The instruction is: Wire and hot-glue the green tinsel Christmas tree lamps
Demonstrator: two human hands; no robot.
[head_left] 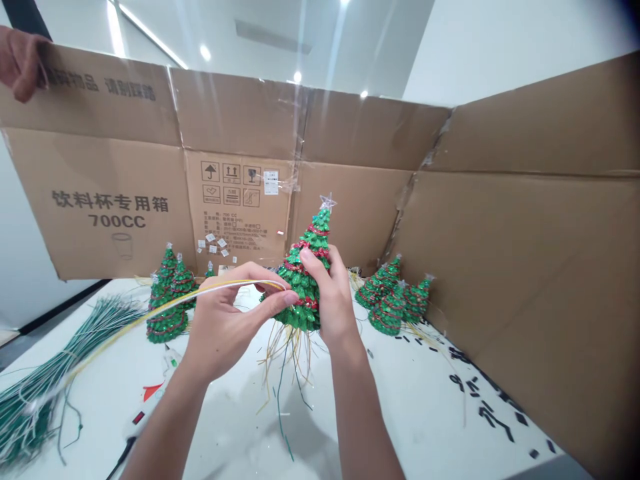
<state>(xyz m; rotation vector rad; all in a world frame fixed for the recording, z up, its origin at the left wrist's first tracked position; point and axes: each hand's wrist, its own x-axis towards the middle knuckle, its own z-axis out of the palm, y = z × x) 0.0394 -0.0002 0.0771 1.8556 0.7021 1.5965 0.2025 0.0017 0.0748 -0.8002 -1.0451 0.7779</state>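
A small green Christmas tree (pixel 306 285) with red garland and a clear star on top is held up above the white table. My right hand (pixel 338 303) is wrapped round its right side, thumb across the front. Thin yellow, white and green wires (pixel 287 353) hang from its base. Between thumb and fingers, my left hand (pixel 227 323) pinches a yellow and a white wire (pixel 170 303), their ends close against the tree's left side. The rest of these wires trails off to the lower left. My left fingertips partly hide where wire and tree meet.
Several similar trees stand at left (pixel 167 313) and right (pixel 387 310). A bundle of green wires (pixel 65 360) lies at far left, near a white glue gun (pixel 145 417). Black scraps (pixel 487 413) lie along the right edge. Cardboard walls (pixel 345 200) surround the table; another person's hand (pixel 20 60) grips the top left.
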